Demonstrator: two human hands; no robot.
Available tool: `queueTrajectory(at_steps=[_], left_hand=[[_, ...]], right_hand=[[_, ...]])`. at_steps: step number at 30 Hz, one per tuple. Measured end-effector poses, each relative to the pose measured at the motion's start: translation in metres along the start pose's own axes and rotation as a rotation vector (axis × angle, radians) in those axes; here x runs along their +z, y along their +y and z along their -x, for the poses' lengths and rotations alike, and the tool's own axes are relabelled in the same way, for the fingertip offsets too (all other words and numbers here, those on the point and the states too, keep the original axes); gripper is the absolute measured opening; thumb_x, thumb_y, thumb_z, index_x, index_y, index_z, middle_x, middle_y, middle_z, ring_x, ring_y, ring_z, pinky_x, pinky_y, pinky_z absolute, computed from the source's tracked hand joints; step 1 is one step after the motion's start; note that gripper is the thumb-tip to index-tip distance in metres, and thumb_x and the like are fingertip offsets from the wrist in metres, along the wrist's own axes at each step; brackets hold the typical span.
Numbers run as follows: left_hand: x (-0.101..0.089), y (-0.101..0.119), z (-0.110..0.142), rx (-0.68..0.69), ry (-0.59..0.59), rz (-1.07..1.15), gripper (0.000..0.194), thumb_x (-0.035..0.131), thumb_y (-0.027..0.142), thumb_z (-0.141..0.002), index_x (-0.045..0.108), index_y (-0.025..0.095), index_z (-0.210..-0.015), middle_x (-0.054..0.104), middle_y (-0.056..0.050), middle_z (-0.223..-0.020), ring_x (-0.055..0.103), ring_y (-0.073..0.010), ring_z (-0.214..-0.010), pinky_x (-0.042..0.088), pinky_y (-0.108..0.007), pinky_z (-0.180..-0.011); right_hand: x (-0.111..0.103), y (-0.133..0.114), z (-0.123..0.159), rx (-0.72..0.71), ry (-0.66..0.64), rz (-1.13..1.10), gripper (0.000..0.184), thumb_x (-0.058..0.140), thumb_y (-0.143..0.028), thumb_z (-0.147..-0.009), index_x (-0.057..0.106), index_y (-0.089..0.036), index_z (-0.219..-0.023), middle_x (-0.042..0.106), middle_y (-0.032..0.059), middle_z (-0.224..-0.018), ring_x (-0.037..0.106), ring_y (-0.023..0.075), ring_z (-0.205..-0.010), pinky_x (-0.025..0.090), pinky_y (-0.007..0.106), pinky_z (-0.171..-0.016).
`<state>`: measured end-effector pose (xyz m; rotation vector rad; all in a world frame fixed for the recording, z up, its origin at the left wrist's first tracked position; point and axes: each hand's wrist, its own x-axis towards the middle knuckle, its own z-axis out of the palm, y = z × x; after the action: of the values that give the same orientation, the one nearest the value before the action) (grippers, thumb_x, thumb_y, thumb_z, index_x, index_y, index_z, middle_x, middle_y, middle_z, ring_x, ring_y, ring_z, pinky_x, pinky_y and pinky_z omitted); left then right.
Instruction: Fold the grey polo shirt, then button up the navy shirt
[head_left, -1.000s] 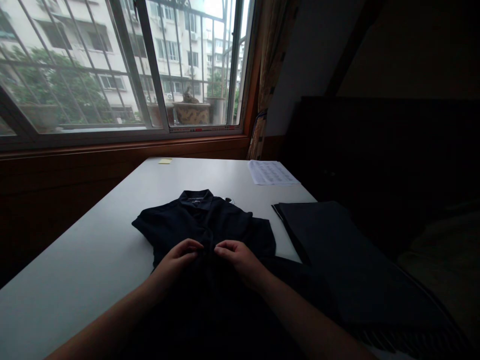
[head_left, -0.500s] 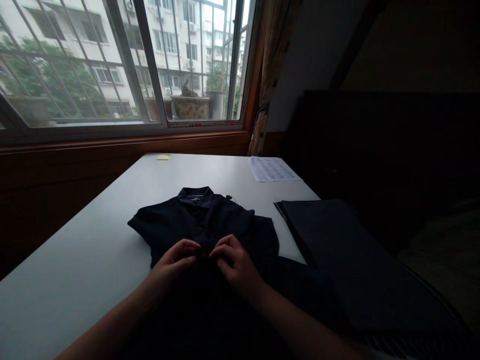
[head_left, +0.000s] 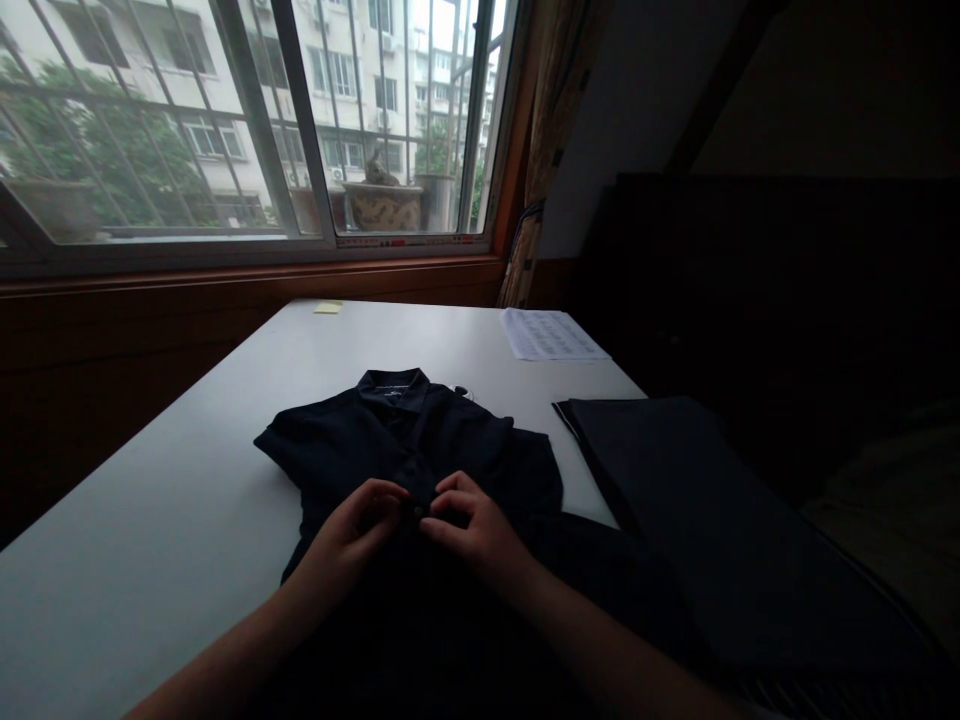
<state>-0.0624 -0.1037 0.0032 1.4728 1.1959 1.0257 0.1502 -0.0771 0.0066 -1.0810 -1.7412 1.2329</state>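
A dark navy collared shirt (head_left: 390,430) lies front up on the white table, its collar toward the window. My left hand (head_left: 360,525) pinches the shirt's front placket from the left, thumb and fingers bent together. From the right, my right hand (head_left: 469,515) grips the same placket between thumb and fingers. A small button (head_left: 418,511) shows faintly between my fingertips. Below my hands the cloth is too dark to make out.
Dark folded cloth (head_left: 660,470) lies along the table's right side. Printed sheets (head_left: 555,335) rest at the far right corner and a yellow sticky note (head_left: 328,308) at the far left of the white table (head_left: 187,480). Behind stands a barred window (head_left: 330,120) with a curtain (head_left: 536,200).
My fingers have shifted slightly on the placket, and the small button between them now shows. The whole view has moved a little; the shirt lies as before.
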Motion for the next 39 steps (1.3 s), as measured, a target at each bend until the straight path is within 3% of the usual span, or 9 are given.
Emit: queueTrajectory(at_steps=[5,10,19,25,31,35,39], left_hand=[[0.001,-0.006,0.007,0.253,-0.032,-0.379,0.03,0.05,0.021,-0.098,0.063,0.029,-0.123,0.06,-0.006,-0.107,0.062,-0.0193,-0.093,0.053,-0.031,-0.081],[-0.001,-0.014,0.007,0.514,0.049,-0.729,0.039,0.054,0.018,-0.097,0.06,0.036,-0.132,0.05,-0.007,-0.122,0.058,-0.0198,-0.099,0.055,-0.033,-0.084],[0.0,-0.003,-0.008,0.789,0.016,-0.95,0.021,0.053,0.022,-0.101,0.067,0.023,-0.116,0.064,-0.008,-0.113,0.058,-0.0216,-0.101,0.055,-0.036,-0.088],[0.001,-0.004,-0.008,0.802,-0.024,-0.973,0.022,0.049,0.019,-0.102,0.065,0.021,-0.117,0.066,-0.008,-0.109,0.059,-0.0208,-0.097,0.053,-0.036,-0.089],[-0.001,-0.003,-0.008,0.793,0.054,-0.84,0.018,0.055,0.018,-0.099,0.065,0.021,-0.114,0.066,-0.007,-0.106,0.059,-0.0195,-0.095,0.053,-0.033,-0.084],[-0.004,-0.001,-0.004,0.753,0.093,-0.772,0.019,0.057,0.017,-0.097,0.066,0.023,-0.113,0.067,-0.006,-0.106,0.059,-0.0187,-0.096,0.053,-0.031,-0.085],[-0.012,0.0,0.0,0.759,0.108,-0.775,0.023,0.055,0.017,-0.098,0.066,0.024,-0.117,0.069,-0.007,-0.11,0.06,-0.02,-0.097,0.053,-0.033,-0.086]], right_hand=[[-0.001,-0.001,0.002,-0.004,-0.009,0.008,0.01,0.078,-0.026,-0.079,0.071,-0.019,-0.075,0.057,0.0022,-0.101,0.059,0.0192,-0.1,0.043,0.03,-0.091],[-0.001,-0.003,0.002,-0.029,-0.001,0.01,0.01,0.077,-0.027,-0.08,0.072,-0.02,-0.076,0.058,0.0017,-0.098,0.06,0.0186,-0.098,0.044,0.03,-0.09],[-0.003,-0.002,0.002,-0.03,-0.03,-0.026,0.014,0.075,-0.033,-0.083,0.072,-0.021,-0.076,0.063,0.0029,-0.095,0.062,0.0203,-0.095,0.045,0.031,-0.089],[-0.004,-0.002,0.002,-0.032,-0.045,-0.042,0.015,0.074,-0.036,-0.084,0.072,-0.021,-0.078,0.064,0.0024,-0.093,0.062,0.0201,-0.092,0.046,0.032,-0.088],[-0.008,-0.002,0.003,0.005,-0.053,-0.078,0.011,0.065,-0.028,-0.086,0.073,-0.022,-0.091,0.069,0.0025,-0.096,0.063,0.0215,-0.096,0.046,0.033,-0.089],[-0.01,-0.002,0.003,0.1,0.023,-0.195,0.03,0.063,-0.019,-0.079,0.068,-0.024,-0.108,0.07,0.0028,-0.103,0.064,0.0224,-0.1,0.048,0.035,-0.09],[-0.012,-0.003,0.003,0.119,0.133,-0.188,0.036,0.071,-0.027,-0.074,0.065,-0.023,-0.11,0.065,0.0027,-0.096,0.063,0.0222,-0.094,0.049,0.034,-0.084]])
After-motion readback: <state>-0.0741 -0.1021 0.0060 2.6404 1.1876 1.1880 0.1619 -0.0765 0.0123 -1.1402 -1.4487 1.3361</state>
